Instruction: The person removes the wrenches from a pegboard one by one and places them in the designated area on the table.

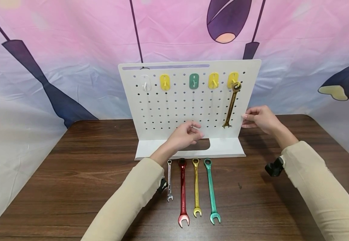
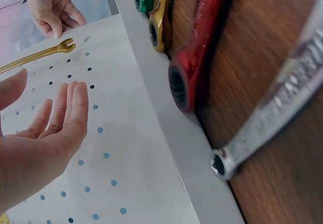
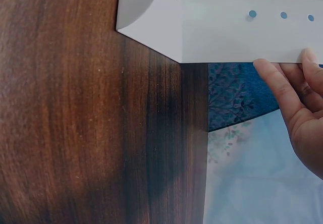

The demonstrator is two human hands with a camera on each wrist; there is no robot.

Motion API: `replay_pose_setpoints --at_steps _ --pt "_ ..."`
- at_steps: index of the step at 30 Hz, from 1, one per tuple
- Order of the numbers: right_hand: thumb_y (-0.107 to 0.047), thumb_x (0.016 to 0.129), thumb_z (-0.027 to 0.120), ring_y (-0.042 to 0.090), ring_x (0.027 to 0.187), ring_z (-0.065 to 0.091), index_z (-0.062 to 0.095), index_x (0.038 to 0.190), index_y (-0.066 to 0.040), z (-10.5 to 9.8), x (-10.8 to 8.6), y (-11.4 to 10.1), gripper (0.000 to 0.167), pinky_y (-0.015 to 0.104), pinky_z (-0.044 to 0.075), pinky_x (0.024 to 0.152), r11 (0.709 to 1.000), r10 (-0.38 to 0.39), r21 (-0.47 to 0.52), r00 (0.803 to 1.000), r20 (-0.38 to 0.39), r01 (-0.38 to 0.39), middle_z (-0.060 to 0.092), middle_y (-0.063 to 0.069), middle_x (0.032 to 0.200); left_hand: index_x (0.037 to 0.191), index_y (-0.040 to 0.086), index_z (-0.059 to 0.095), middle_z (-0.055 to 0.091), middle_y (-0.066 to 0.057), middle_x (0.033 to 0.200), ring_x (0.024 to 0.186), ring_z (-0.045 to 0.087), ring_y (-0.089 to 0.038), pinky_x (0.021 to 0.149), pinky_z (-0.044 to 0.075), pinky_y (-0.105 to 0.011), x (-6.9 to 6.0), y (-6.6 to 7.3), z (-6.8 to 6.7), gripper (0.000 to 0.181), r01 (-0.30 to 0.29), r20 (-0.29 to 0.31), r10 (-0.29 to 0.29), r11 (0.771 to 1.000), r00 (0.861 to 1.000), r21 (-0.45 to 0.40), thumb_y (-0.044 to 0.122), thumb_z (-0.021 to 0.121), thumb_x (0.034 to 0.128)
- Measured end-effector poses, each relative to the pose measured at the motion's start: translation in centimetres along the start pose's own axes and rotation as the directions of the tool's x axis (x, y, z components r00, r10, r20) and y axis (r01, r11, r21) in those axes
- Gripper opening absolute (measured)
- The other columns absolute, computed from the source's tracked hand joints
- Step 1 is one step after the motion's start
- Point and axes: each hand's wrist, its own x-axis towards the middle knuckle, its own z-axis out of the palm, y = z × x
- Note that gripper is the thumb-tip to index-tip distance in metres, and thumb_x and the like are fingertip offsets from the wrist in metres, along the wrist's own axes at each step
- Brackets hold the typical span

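A white pegboard (image 1: 174,110) stands on the table with a bronze-gold combination wrench (image 1: 231,105) hanging from its rightmost yellow hook (image 1: 232,77). My right hand (image 1: 260,118) holds the board's right edge, thumb at the front; its other fingertips are partly hidden. My left hand (image 1: 184,135) hovers before the board's lower middle, fingers loosely bent and nothing in them. Below the board's base lie a small silver wrench (image 1: 169,180), a red wrench (image 1: 183,194), a yellow wrench (image 1: 196,187) and a green wrench (image 1: 212,192), side by side with ring ends toward the board.
Four other hooks carry nothing: a white hook (image 1: 145,83), a yellow hook (image 1: 164,82), a green hook (image 1: 194,81) and another yellow hook (image 1: 213,80). The dark wooden table (image 1: 81,174) ends behind the board at a patterned cloth (image 1: 81,67).
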Motion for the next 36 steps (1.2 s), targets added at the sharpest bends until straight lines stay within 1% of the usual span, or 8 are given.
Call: replay_pose_setpoints --at_steps 4,7,14,16,22,25,31,36 --pt "-0.002 0.093 0.05 0.02 0.075 0.064 0.054 0.096 0.016 0.0 0.0 0.0 0.019 0.045 0.053 0.081 1.0 0.003 -0.009 1.0 -0.001 -0.003 0.06 0.01 0.082 0.124 0.0 0.048 0.057 -0.014 0.106 0.101 0.057 -0.033 0.083 0.054 -0.033 0.4 0.3 0.3 0.037 -0.014 0.006 0.014 1.0 1.0 -0.005 0.01 0.059 0.0893" --pt "-0.002 0.093 0.05 0.021 0.075 0.064 0.054 0.096 0.016 0.0 -0.1 0.0 0.019 0.045 0.053 0.081 1.0 0.006 -0.01 1.0 0.0 -0.006 0.06 0.01 0.082 0.124 0.001 0.048 0.057 -0.012 0.106 0.101 0.057 -0.032 0.086 0.052 -0.038 0.7 0.4 0.5 0.038 -0.027 0.009 0.027 1.0 1.0 -0.009 0.011 0.059 0.0896" --pt "-0.001 0.093 0.05 0.019 0.074 0.064 0.055 0.094 0.015 0.0 0.0 -0.1 0.017 0.046 0.053 0.081 1.0 0.005 0.007 1.0 0.0 -0.005 0.061 0.01 0.08 0.126 0.003 0.048 0.058 -0.01 0.108 0.096 0.057 -0.019 0.085 0.053 -0.036 1.1 0.7 1.0 0.04 -0.056 0.017 0.056 0.998 0.998 0.009 0.012 0.06 0.089" --pt "-0.001 0.093 0.05 0.019 0.074 0.063 0.055 0.094 0.015 0.0 0.0 -0.1 0.017 0.046 0.053 0.081 1.0 0.003 0.01 1.0 0.001 -0.003 0.061 0.01 0.08 0.126 0.002 0.048 0.058 -0.01 0.109 0.096 0.057 -0.019 0.084 0.053 -0.035 1.2 0.8 1.1 0.04 -0.065 0.027 0.065 0.998 0.998 0.019 0.011 0.06 0.0892" --pt "-0.002 0.093 0.05 0.019 0.074 0.063 0.054 0.095 0.016 -0.1 0.0 -0.1 0.018 0.045 0.053 0.081 1.0 0.007 0.019 1.0 0.016 -0.007 0.061 0.009 0.08 0.127 0.003 0.047 0.057 -0.009 0.114 0.102 0.054 -0.019 0.082 0.051 -0.024 1.5 1.2 1.5 0.04 -0.116 0.032 0.114 0.99 0.993 0.082 0.013 0.059 0.0898" --pt "-0.002 0.093 0.05 0.018 0.074 0.063 0.054 0.094 0.016 -0.1 0.0 -0.1 0.018 0.044 0.053 0.081 1.0 0.007 0.018 1.0 0.017 -0.007 0.062 0.008 0.08 0.128 0.005 0.046 0.056 -0.009 0.118 0.106 0.053 -0.019 0.084 0.049 -0.024 1.6 1.4 1.7 0.041 -0.126 0.037 0.123 0.988 0.992 0.085 0.014 0.059 0.0901" --pt "-0.002 0.093 0.05 0.017 0.075 0.062 0.054 0.093 0.015 -0.1 -0.1 0.0 0.018 0.045 0.052 0.082 1.0 0.002 0.02 1.0 0.026 -0.003 0.062 0.007 0.08 0.132 0.009 0.044 0.053 -0.007 0.124 0.111 0.051 -0.017 0.088 0.049 -0.026 2.0 1.9 2.3 0.044 -0.117 0.03 0.115 0.99 0.993 0.084 0.015 0.058 0.0903" --pt "-0.003 0.093 0.051 0.017 0.075 0.062 0.054 0.093 0.015 -0.1 -0.1 -0.1 0.018 0.044 0.053 0.081 1.0 0.005 0.017 1.0 0.025 -0.005 0.061 0.007 0.08 0.131 0.008 0.045 0.054 -0.007 0.122 0.11 0.052 -0.016 0.089 0.048 -0.025 2.4 2.5 2.6 0.043 -0.147 0.008 0.147 0.984 0.989 0.099 0.014 0.058 0.0905"
